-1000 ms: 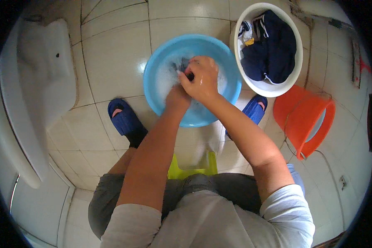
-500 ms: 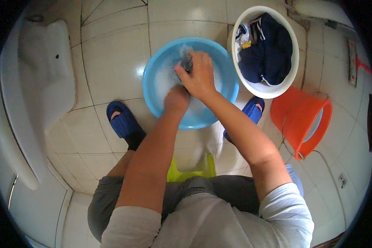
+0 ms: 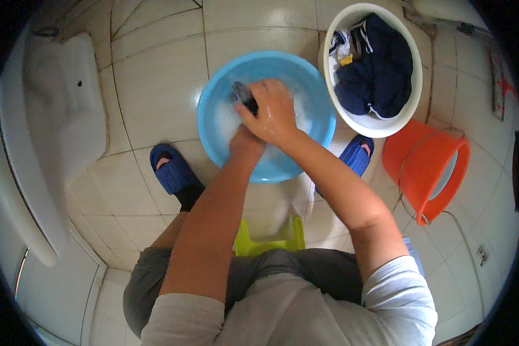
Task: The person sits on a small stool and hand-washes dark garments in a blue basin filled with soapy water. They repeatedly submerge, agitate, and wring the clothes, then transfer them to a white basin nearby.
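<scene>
A round blue basin (image 3: 209,135) on the tiled floor holds white, sudsy water (image 3: 227,118). Over it, my right hand (image 3: 275,112) closes around a wet dark grey cloth (image 3: 242,92), whose bunched end sticks out to the left of the fingers. Just below, my left hand (image 3: 246,141) presses up against the right one, curled like a fist at the lower end of the cloth. My left fingertips are hidden beneath the right hand. Suds cling to the back of my right hand.
Right of the blue basin stands a white tub (image 3: 384,128) with dark navy clothes (image 3: 380,69). An orange bucket (image 3: 401,155) lies tipped near a hose (image 3: 460,230). Blue slippers (image 3: 175,173) flank the basin; a green stool (image 3: 265,247) is under me. A white fixture (image 3: 77,109) is at left.
My right hand has come slightly down and closer to my left hand. The cloth's free end now points further left, and the whole view has shifted a little.
</scene>
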### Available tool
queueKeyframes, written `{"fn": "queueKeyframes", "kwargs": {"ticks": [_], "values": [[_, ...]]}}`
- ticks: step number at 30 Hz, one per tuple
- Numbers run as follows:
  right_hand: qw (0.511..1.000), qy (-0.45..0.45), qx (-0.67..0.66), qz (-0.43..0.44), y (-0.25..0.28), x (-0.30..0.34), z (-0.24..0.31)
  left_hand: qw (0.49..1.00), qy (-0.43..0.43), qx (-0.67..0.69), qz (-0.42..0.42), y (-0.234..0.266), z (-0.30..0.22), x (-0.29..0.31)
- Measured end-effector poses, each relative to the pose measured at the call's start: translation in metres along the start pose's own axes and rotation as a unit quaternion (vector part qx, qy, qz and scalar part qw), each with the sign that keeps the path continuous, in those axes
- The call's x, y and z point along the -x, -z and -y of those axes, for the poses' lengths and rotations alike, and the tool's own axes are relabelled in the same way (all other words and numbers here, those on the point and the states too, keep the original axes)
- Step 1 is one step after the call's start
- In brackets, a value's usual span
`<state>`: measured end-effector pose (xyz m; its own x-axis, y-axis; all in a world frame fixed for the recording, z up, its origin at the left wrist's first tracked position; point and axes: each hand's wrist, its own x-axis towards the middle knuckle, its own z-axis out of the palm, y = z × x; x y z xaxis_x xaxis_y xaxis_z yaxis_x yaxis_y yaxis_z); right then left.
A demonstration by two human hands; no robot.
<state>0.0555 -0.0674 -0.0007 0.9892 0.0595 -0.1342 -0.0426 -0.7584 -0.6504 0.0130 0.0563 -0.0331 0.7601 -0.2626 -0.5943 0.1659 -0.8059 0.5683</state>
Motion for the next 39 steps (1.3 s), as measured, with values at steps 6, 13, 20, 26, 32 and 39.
{"fn": "queueKeyframes", "kwargs": {"ticks": [6, 13, 20, 26, 32, 39], "values": [[0.981, 0.02, 0.185, 0.057, 0.001, 0.006, -0.015, 0.992, 0.096, -0.041, 0.077, -0.017, 0.015, -0.01], [0.983, -0.135, -0.014, 0.124, -0.007, -0.047, 0.005, 0.997, 0.065, -0.003, 0.052, -0.01, 0.009, -0.009], [0.978, 0.062, 0.195, 0.035, 0.004, -0.001, -0.015, 0.992, 0.093, -0.038, 0.072, -0.031, 0.024, -0.012], [0.954, -0.237, 0.004, 0.186, 0.0, -0.061, 0.012, 0.995, 0.081, -0.028, 0.054, -0.025, 0.023, -0.011], [0.982, 0.1, 0.144, -0.065, 0.002, 0.013, 0.0, 0.999, -0.039, 0.018, -0.03, -0.021, 0.022, 0.0], [0.956, -0.169, 0.104, 0.217, -0.013, -0.054, 0.0, 0.994, 0.082, -0.038, 0.058, -0.026, 0.019, -0.017]]}}
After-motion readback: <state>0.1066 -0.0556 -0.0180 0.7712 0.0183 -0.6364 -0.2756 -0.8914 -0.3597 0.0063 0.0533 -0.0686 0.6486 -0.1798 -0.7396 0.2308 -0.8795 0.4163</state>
